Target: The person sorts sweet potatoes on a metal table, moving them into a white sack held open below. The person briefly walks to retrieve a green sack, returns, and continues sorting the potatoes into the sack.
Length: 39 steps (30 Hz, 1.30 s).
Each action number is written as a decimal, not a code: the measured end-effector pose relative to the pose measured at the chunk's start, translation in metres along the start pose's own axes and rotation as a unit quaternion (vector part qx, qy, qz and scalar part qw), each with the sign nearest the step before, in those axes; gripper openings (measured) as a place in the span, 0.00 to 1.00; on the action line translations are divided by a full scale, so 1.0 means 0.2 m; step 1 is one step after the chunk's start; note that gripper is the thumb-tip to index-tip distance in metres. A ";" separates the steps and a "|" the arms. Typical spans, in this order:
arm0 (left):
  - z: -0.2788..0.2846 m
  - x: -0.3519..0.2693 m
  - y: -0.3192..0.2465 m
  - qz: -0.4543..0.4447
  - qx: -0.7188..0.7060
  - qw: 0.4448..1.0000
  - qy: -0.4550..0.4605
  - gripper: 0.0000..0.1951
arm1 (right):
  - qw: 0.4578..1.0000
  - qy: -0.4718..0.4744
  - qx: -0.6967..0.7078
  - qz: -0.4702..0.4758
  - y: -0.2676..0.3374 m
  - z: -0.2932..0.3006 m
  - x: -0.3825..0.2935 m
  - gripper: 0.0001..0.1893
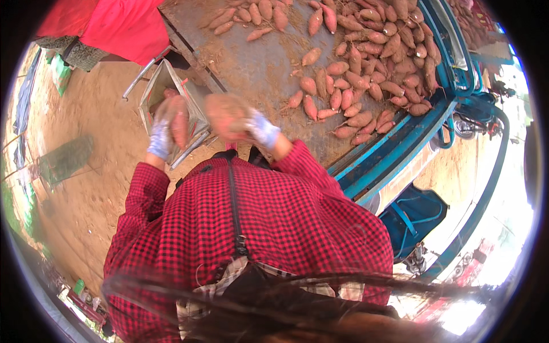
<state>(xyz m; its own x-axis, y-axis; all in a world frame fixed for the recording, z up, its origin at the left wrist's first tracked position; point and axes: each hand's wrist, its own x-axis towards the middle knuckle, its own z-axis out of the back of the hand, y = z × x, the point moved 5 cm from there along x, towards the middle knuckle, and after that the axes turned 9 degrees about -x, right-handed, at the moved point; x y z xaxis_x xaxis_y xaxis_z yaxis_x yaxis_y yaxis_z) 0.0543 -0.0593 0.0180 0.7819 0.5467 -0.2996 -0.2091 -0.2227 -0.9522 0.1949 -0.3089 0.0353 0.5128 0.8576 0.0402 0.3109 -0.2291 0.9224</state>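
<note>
My left hand (168,118), in a soiled work glove with a pale patterned cuff, is over the mouth of an upright woven sack (195,100). A reddish sweet potato (180,128) lies against its inner side, in its grip. More of the same shows inside the sack, partly hidden by the hand. At the edge of the cargo bed (257,64), right of the sack, my gloved right hand (231,118) is blurred by motion. Whether it holds anything cannot be made out. Sweet potatoes (356,81) lie heaped on the bed to the right.
A metal tube frame (146,73) stands around the sack. The bed's blue steel side rail (377,158) runs along the right. Red cloth (124,30) hangs at upper left. Loose sweet potatoes (257,15) lie at the bed's far end. Bare earth (94,188) spreads at left.
</note>
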 end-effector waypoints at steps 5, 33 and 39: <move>0.48 0.10 0.24 0.094 -0.048 0.994 -0.029 0.30 | 0.993 0.105 -0.028 -0.044 -0.29 -0.52 0.49 0.34; -1.57 0.38 0.32 0.191 -0.001 0.944 0.268 0.20 | 0.658 -0.714 -0.159 -0.179 -0.09 1.79 -1.06 0.30; -1.98 0.61 0.55 0.323 -0.241 0.884 0.238 0.28 | 0.814 -0.267 -0.465 -0.225 0.14 1.60 -0.32 0.24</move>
<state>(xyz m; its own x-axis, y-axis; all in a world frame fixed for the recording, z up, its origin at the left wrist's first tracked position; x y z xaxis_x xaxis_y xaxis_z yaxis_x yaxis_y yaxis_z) 0.3596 -0.3372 -0.1002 0.7732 -0.1965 -0.6029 -0.5174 -0.7451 -0.4208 0.4260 -0.5176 -0.0652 0.8660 0.3789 -0.3262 -0.0487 0.7133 0.6991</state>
